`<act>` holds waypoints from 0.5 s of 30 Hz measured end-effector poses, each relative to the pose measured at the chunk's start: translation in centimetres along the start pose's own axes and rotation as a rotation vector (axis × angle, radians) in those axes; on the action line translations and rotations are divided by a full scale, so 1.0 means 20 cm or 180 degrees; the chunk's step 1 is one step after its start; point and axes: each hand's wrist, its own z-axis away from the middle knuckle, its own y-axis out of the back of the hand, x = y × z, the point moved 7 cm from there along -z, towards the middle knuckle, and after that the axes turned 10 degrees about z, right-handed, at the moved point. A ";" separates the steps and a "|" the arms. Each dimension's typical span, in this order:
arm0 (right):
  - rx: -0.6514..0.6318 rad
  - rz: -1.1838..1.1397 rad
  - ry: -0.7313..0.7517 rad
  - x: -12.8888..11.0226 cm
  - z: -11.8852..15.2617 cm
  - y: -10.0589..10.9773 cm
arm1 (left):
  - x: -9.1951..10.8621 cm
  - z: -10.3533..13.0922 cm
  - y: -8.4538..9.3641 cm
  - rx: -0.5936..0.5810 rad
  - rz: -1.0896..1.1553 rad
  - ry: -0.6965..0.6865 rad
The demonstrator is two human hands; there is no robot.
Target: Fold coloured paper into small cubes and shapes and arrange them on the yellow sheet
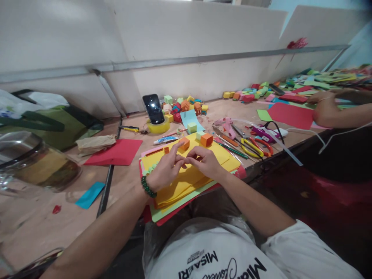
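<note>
My left hand [166, 170], with a green bead bracelet [148, 186] at its wrist, and my right hand [205, 162] meet at the fingertips. Both pinch together; whatever sits between them is too small and covered to make out. Beneath them lies a stack of yellow paper sheets [186, 190] over green and red sheets. Just beyond my fingers stand an orange paper cube [184, 144] and an open orange paper box [207, 140]. Pale green paper boxes [192, 127] are close behind. Small green paper pieces [150, 169] rest beside my left wrist.
A phone [153, 109] leans on a tape roll [158, 126] near piled paper cubes [186, 105]. To the right lie a pink glue gun [228, 127], yellow-handled pliers [251, 148] and scissors. At left stands a glass pitcher [37, 162]. Another person's hands [328, 106] work at far right.
</note>
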 end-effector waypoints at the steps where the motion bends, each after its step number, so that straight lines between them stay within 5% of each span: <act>1: -0.0006 -0.0098 -0.0044 0.01 0.00 0.00 | -0.01 0.00 -0.01 -0.0075 0.0122 0.0050; 7: 0.0141 -0.0585 -0.0188 0.03 -0.01 0.02 | -0.05 -0.01 -0.08 -0.0747 0.0457 0.0403; 15: -0.0113 -0.0717 -0.0340 0.05 -0.01 -0.01 | 0.05 0.00 -0.06 -0.0381 -0.1148 -0.0418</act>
